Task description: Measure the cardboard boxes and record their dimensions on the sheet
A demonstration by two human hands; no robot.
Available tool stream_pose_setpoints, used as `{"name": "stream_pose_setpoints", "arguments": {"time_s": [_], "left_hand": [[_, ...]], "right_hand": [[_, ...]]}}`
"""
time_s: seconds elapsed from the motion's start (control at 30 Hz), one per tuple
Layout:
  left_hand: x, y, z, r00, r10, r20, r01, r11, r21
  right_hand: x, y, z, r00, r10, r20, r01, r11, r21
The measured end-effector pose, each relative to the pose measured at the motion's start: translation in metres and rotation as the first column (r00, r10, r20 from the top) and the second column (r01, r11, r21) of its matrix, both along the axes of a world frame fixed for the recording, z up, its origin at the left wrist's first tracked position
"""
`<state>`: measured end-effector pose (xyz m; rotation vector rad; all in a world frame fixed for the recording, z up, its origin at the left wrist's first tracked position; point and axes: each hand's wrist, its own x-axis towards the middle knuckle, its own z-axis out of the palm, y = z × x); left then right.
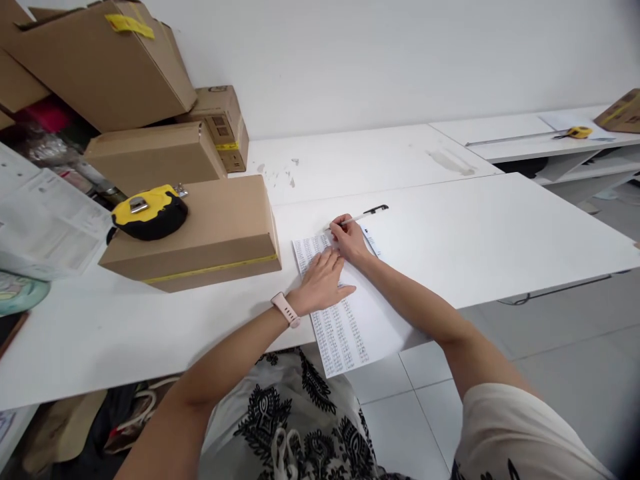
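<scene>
A sheet of paper (381, 319) with columns of small handwritten marks lies on the white table, its near end hanging past the front edge. My left hand (325, 283) rests flat on the sheet with fingers stretched out; a pink watch band circles that wrist. Near the top of the sheet, my right hand (349, 239) is closed around a pen (367, 213). The pen tilts, its black end up to the right and its tip by the upper edge of the paper. Under the right hand a strip with blue print (371, 241) shows partly.
Left of the paper sits a cardboard box (210, 223) with a yellow and black tape measure (150, 212) on top. More cardboard boxes (100, 63) are piled behind it. Another tape measure (579, 133) lies far right, its blade drawn out. The table's front edge (550, 285) runs along my side.
</scene>
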<state>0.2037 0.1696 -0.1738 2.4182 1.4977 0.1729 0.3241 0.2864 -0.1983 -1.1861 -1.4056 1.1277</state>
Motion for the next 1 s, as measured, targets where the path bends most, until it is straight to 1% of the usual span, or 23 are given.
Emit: {"name": "stream_pose_setpoints", "arguments": {"time_s": [0.1,0.17,0.23,0.3,0.43,0.5,0.6,0.67,0.73,0.9,1.0], "left_hand": [[-0.006,0.021,-0.006,0.999,-0.052,0.007,0.053,0.998,-0.028],[-0.012,0.026,-0.009,0.996,-0.093,0.005,0.093,0.995,-0.039],[-0.016,0.028,-0.011,0.995,-0.103,-0.004,0.103,0.994,-0.029],[-0.016,0.027,-0.012,0.997,-0.08,-0.006,0.08,0.997,0.006],[-0.009,0.025,-0.016,1.0,0.004,-0.002,-0.004,0.998,0.07],[-0.007,0.024,-0.018,1.0,0.023,0.001,-0.023,0.996,0.085],[-0.007,0.026,-0.021,1.0,0.019,0.018,-0.021,0.994,0.106],[-0.009,0.027,-0.024,0.999,0.021,0.04,-0.026,0.992,0.125],[-0.01,0.028,-0.026,0.997,0.024,0.068,-0.033,0.989,0.141],[-0.01,0.028,-0.027,0.994,0.047,0.096,-0.061,0.987,0.149],[-0.009,0.028,-0.026,0.995,0.054,0.087,-0.065,0.989,0.135]], "right_hand": [[0.002,-0.001,0.003,0.999,0.033,-0.025,-0.033,0.999,-0.02],[0.001,-0.001,0.004,0.997,0.053,-0.049,-0.055,0.998,-0.036],[0.001,0.0,0.004,0.995,0.069,-0.067,-0.073,0.996,-0.053],[0.002,0.003,0.005,0.998,0.051,-0.033,-0.053,0.997,-0.051],[0.007,0.007,0.006,0.985,-0.079,0.156,0.073,0.996,0.042],[0.009,0.008,0.006,0.977,-0.064,0.201,0.052,0.996,0.067],[0.008,0.008,0.005,0.985,0.009,0.171,-0.018,0.998,0.053],[0.007,0.009,0.003,0.992,0.016,0.124,-0.02,0.999,0.037],[0.006,0.009,0.003,0.993,0.006,0.118,-0.01,1.0,0.03],[0.007,0.005,0.011,0.968,0.02,0.25,-0.039,0.997,0.073],[0.007,0.003,0.015,0.958,0.027,0.285,-0.048,0.996,0.069]]}}
